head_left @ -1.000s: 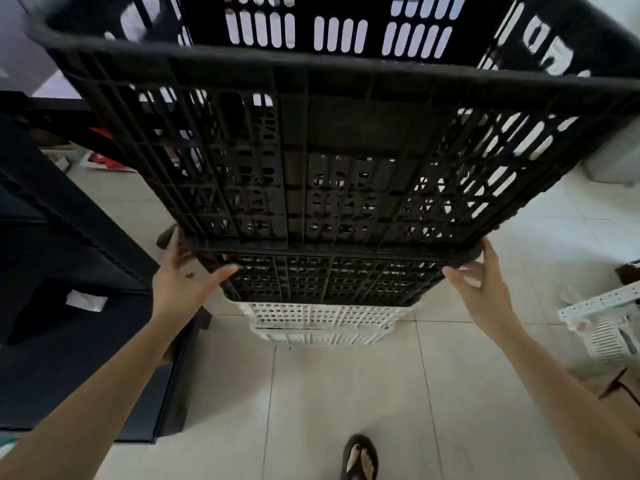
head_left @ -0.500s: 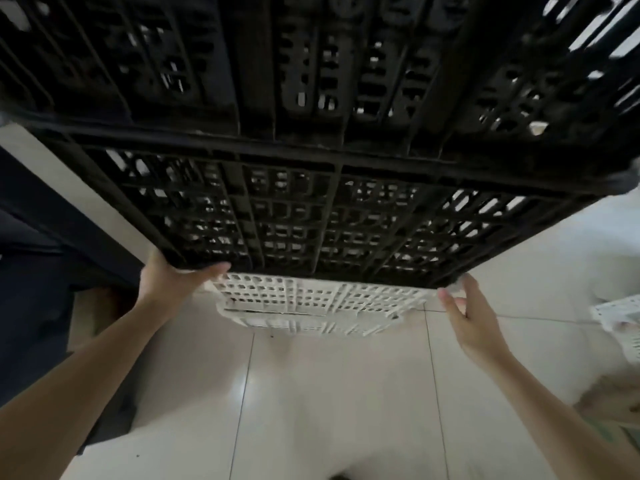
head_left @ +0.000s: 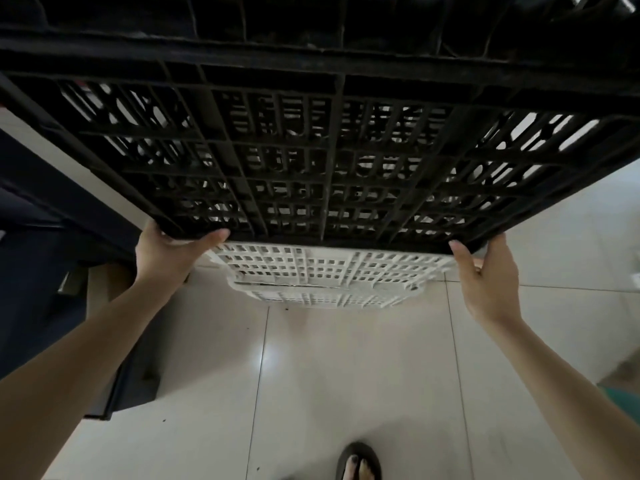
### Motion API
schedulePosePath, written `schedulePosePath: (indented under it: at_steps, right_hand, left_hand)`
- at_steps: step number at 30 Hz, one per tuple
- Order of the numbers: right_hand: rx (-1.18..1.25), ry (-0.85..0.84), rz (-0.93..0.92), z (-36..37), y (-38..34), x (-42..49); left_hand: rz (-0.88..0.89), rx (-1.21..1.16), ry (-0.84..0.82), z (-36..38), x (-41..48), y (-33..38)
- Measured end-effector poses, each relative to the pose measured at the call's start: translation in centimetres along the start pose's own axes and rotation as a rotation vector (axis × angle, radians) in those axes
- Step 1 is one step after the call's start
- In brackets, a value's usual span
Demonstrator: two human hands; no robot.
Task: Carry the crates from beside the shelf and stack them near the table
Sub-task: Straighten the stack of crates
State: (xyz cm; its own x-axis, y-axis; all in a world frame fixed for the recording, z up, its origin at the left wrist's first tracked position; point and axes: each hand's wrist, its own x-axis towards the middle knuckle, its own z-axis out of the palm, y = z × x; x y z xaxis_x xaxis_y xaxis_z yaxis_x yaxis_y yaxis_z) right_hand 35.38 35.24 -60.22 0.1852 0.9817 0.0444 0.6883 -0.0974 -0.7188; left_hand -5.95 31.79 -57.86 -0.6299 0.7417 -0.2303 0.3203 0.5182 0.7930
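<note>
A large black slatted crate [head_left: 332,143] fills the upper half of the head view, raised and tilted so I look at its latticed underside. My left hand [head_left: 169,258] grips its near left corner, thumb across the lower edge. My right hand [head_left: 488,275] holds the near right corner, fingers against the edge. Below the crate, a white slatted crate [head_left: 322,275] rests on the tiled floor; only its near part shows under the black one.
A dark piece of furniture [head_left: 45,271] stands along the left, reaching down to the floor. Pale floor tiles [head_left: 346,375] spread below. My sandalled foot [head_left: 358,462] is at the bottom edge. Something teal [head_left: 623,400] shows at the right edge.
The black crate has risen and tipped further toward me, now covering the top of the view. Both hands stayed on its near corners. The white crate has not moved.
</note>
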Motion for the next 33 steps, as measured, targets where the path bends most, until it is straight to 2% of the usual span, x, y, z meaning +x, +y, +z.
schedulePosePath:
  at_steps: [6,16,21,27,29,33]
  right_hand:
    - [0.006,0.056,0.037,0.5,0.1,0.4]
    - [0.033,0.05,0.059,0.0,-0.3,0.1]
    - [0.108,-0.056,0.105,-0.5,0.6,-1.6]
    - [0.086,-0.192,0.305,1.8,4.5,-4.1]
    - [0.028,-0.246,0.306,3.2,6.3,-4.4]
    - [0.032,-0.254,0.279,6.5,9.4,-4.1]
  left_hand:
    - [0.023,0.005,0.009,0.8,-0.4,0.4]
    - [0.047,-0.001,0.015,1.1,-0.6,0.4]
    - [0.075,-0.087,-0.115,0.3,-0.2,-2.5]
    - [0.003,0.122,-0.286,1.6,-0.1,-8.6]
    - [-0.023,0.198,-0.322,2.7,0.3,-10.8]
    - [0.045,0.273,-0.308,4.7,2.3,-15.0]
